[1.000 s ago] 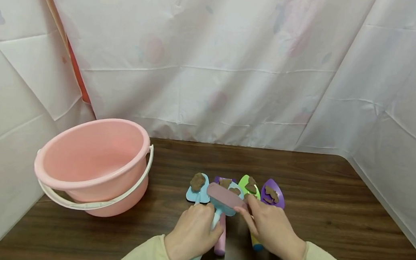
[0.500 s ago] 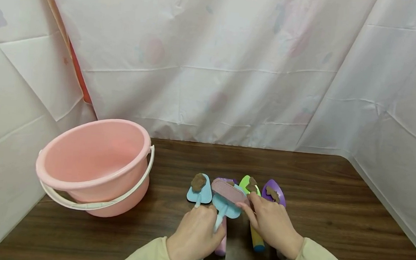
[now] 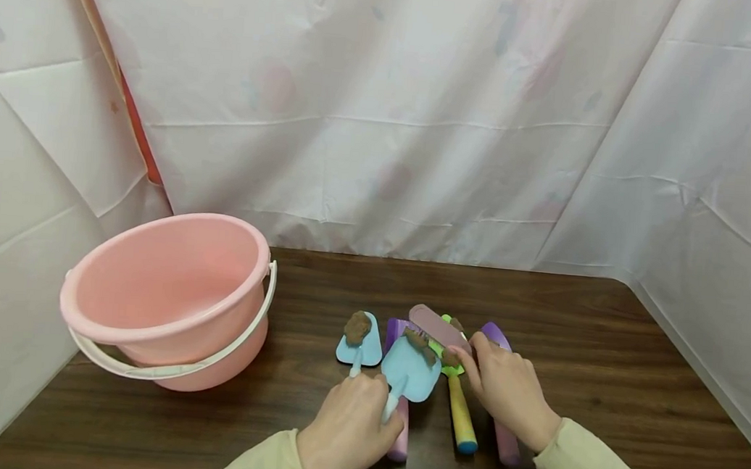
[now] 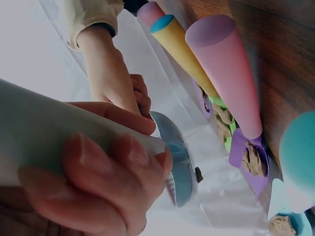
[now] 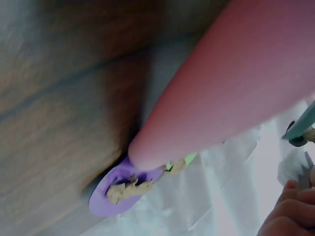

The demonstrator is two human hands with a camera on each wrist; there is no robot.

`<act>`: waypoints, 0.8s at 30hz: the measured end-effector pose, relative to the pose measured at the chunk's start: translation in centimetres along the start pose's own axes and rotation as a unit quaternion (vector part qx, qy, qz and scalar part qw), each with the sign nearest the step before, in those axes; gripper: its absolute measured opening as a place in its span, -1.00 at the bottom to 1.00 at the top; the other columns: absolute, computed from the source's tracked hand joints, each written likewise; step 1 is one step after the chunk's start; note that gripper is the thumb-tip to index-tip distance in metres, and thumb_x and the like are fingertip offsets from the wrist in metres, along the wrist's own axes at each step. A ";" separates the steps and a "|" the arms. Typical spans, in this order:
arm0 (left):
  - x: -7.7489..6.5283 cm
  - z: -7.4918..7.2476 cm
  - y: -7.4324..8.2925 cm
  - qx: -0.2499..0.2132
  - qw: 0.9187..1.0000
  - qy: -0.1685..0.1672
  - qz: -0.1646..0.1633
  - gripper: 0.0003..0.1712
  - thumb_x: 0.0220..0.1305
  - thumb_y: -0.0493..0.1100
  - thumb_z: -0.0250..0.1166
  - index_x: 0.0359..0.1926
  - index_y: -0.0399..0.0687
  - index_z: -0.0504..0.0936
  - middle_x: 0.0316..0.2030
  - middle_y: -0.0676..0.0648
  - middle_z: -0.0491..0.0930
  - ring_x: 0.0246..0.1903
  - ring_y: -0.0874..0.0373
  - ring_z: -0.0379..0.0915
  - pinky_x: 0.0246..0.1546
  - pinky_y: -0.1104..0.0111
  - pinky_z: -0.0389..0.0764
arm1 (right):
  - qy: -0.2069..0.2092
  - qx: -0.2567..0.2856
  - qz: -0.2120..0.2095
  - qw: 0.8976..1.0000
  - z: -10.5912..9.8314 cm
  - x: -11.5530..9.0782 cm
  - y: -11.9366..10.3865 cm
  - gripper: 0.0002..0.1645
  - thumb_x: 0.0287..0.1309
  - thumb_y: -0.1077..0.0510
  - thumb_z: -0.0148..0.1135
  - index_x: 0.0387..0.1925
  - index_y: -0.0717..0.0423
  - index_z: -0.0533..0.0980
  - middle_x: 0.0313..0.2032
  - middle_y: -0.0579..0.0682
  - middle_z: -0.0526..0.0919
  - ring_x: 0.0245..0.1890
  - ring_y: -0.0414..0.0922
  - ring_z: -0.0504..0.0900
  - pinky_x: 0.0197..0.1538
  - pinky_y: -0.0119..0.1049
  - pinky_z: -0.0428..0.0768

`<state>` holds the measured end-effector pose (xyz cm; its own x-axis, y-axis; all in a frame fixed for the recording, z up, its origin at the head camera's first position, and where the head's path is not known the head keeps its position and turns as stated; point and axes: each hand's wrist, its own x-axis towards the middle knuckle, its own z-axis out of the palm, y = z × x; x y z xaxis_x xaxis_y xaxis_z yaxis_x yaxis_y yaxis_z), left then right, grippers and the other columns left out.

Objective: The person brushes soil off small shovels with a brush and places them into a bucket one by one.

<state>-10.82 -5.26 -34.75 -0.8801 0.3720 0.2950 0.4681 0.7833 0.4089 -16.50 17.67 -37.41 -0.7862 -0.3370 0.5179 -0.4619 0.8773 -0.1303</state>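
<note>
My left hand (image 3: 352, 425) grips the pale handle of a light blue toy shovel (image 3: 410, 376). Brown clay (image 3: 421, 345) clings at the far edge of its blade, and a dark crumb (image 4: 198, 174) shows there in the left wrist view. My right hand (image 3: 508, 389) pinches a mauve oval brush (image 3: 437, 327) at one end, its bristles (image 5: 295, 167) facing down in the right wrist view. The brush sits at the blade's far right edge, over a green shovel (image 3: 452, 371) with a yellow handle (image 3: 461, 418).
Another light blue shovel (image 3: 373, 347) bearing clay lies left of the held one. A purple shovel (image 3: 395, 329) with a pink handle (image 3: 400, 447) lies below it, another purple one (image 3: 494, 334) at right. A pink bucket (image 3: 179, 327) stands left on the brown table (image 3: 573, 314).
The brush has moved from across the middle of the blade toward its far right edge, uncovering the blade and clay. My right hand shifted right; my left hand has barely moved.
</note>
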 end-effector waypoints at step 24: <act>0.2 0.4 0.0 -0.023 1.000 0.007 0.003 -0.70 0.10 -0.17 0.25 -0.67 -0.02 0.38 -0.71 0.12 0.32 -0.72 0.31 0.27 -0.72 0.44 0.29 | -0.014 0.083 -0.068 0.994 -1.2 -1.3 -4.4 -0.71 0.28 -0.04 0.15 -0.49 -0.06 0.31 -0.70 -0.37 0.10 -0.73 -0.52 0.01 -0.69 -0.61 0.04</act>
<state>-11.07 -5.00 -35.02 -0.8759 0.3702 0.3095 0.4776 0.7566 0.4466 -12.96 14.66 -36.46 -0.7219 -0.4600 0.5169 -0.6242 0.7553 -0.1996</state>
